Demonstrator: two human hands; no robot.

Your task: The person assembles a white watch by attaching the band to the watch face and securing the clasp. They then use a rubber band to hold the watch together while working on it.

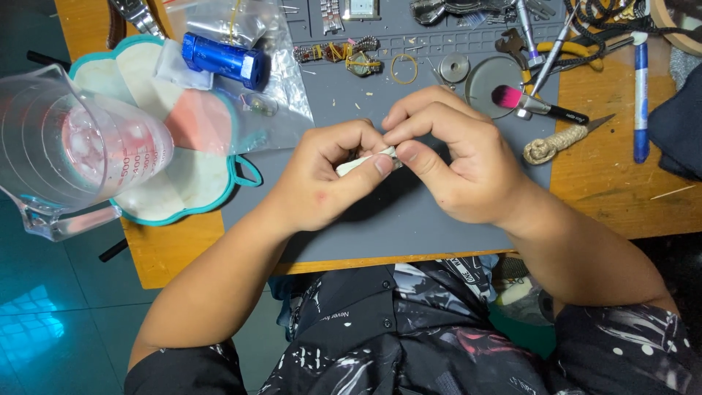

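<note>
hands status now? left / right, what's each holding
Left hand: closed, pinching one end of a small white piece.
Right hand: closed, fingertips on the other end of the same white piece.

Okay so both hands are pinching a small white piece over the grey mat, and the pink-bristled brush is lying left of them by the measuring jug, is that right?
Not quite. The head view shows the brush lying on the grey mat to the upper right of the hands, not beside the measuring jug. The left hand and right hand do pinch the small white piece.
</note>
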